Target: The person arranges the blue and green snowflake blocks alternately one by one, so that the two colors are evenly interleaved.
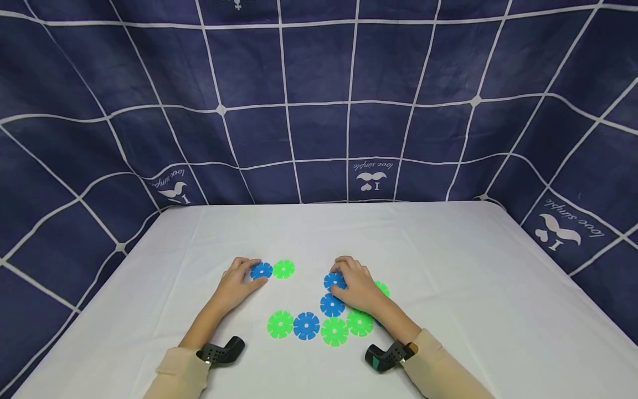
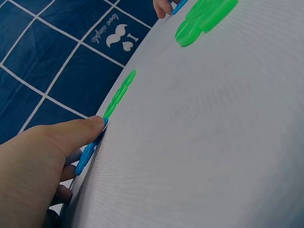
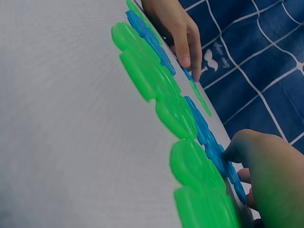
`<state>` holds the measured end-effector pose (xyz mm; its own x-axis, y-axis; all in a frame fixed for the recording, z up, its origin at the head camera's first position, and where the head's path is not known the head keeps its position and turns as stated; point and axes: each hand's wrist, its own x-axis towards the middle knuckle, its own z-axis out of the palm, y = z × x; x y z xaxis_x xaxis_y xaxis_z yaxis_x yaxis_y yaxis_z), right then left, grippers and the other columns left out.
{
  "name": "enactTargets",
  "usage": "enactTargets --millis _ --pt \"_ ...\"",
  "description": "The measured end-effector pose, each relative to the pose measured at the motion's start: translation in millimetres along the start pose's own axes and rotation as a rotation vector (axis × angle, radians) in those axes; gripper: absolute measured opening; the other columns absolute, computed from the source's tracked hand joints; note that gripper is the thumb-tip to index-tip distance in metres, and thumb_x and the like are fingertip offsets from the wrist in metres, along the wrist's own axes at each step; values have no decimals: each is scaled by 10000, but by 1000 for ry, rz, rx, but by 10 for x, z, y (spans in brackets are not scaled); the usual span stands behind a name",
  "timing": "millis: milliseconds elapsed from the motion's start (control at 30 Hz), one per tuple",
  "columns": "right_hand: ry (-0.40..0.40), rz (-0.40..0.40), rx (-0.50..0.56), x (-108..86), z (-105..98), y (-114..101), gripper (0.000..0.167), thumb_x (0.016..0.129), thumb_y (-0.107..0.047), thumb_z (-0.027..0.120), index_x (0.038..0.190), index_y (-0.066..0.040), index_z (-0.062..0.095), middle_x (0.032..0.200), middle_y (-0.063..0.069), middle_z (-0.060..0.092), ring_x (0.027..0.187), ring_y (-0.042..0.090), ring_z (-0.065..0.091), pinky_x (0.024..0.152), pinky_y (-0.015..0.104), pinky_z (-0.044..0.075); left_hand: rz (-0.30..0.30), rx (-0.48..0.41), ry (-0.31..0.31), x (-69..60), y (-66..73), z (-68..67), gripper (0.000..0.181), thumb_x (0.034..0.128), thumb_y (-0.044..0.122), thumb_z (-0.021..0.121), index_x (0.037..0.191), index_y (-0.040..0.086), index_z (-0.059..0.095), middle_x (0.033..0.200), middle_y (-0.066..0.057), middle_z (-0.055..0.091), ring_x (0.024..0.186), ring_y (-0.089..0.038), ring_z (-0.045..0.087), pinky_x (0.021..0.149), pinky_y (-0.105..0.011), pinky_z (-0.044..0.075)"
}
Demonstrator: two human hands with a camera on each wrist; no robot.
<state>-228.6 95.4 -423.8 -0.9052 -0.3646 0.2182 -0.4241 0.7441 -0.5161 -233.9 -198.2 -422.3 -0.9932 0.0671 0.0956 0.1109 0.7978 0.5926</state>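
On the white table, my left hand (image 1: 238,284) holds a blue notched plastic disc (image 1: 261,270) between thumb and fingers. A green notched disc (image 1: 284,269) lies against its right side. Farther right, my right hand (image 1: 358,285) grips another blue notched disc (image 1: 334,280) by its edges, thumb near and fingers far. Just below that is a second blue disc (image 1: 332,305), above a green disc (image 1: 334,331) in the front row. In the right wrist view, the gripped disc (image 3: 236,183) appears nearly edge-on, partly hidden by my fingers.
In the front row lie a green disc (image 1: 280,324), a blue disc (image 1: 306,326) and another green disc (image 1: 360,323). Beyond my right wrist, a green disc (image 1: 382,288) is partly covered. A dark blue checked cloth (image 1: 319,133) hangs behind the white table (image 1: 448,249).
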Motion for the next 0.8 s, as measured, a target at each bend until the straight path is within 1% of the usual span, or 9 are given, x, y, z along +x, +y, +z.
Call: enactTargets --millis 233,400,500,633,800 --pt "-2 9 -12 -4 21 -7 346 801 -296 602 1090 -112 556 1306 93 442 1215 269 416 936 453 322 6 -3 0 -18 -8 2 599 830 398 617 1293 45 480 1221 -166 441 1109 -358 452 912 -511 351" --pt "7 2 16 0 11 -5 330 807 -301 627 1066 -123 527 1310 104 435 1225 281 411 930 467 317 9 -4 4 -23 -5 5 594 830 394 618 1290 44 483 1223 -169 444 1107 -361 453 910 -509 350" --pt "19 4 32 7 13 -8 339 808 -300 643 1070 -133 506 1252 88 473 1178 260 444 911 449 325 7 -1 3 -30 1 2 592 831 391 617 1290 42 482 1226 -172 443 1106 -363 453 907 -509 351" --pt "36 19 50 12 22 -16 359 810 -288 655 1106 -138 516 1162 50 551 1088 223 499 900 417 335 -3 -5 0 -33 10 -4 589 833 383 616 1296 47 476 1237 -173 433 1115 -370 444 911 -512 352" --pt "66 29 64 8 25 -28 369 808 -268 667 1140 -173 536 1145 44 616 1071 224 556 898 405 349 -6 -8 0 -30 6 1 591 831 388 617 1298 53 476 1245 -170 432 1124 -374 439 919 -515 349"
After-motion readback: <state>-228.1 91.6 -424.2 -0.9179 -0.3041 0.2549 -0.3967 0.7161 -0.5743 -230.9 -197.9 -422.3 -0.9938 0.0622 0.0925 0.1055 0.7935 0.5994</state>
